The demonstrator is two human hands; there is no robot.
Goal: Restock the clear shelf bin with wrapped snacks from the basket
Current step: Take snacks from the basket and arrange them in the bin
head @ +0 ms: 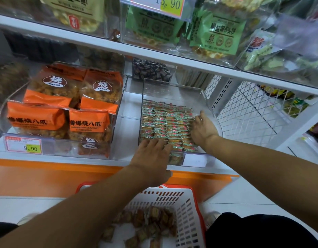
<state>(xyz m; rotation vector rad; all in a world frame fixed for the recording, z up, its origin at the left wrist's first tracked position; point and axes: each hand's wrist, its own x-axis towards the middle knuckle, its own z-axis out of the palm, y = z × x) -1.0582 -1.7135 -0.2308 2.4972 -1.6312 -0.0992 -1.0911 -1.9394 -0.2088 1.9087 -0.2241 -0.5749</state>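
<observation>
Store aisle from my feed: nearest is the white basket (186, 212), loose wrapped snacks (151, 221) at its bottom, partly hidden by my left arm. Beyond it sits the clear bin (204, 97), snack rows inside. Left hand (151, 158) lies flat on its front rows, fingers blurred. Right hand (203, 127) presses spread fingers further back. Orange bags (65, 104) sit left of the bin.

Both arms reach forward; the left hand (151, 154) lies flat, fingers (154, 143) straight, the right hand (203, 128) likewise spread.
</observation>
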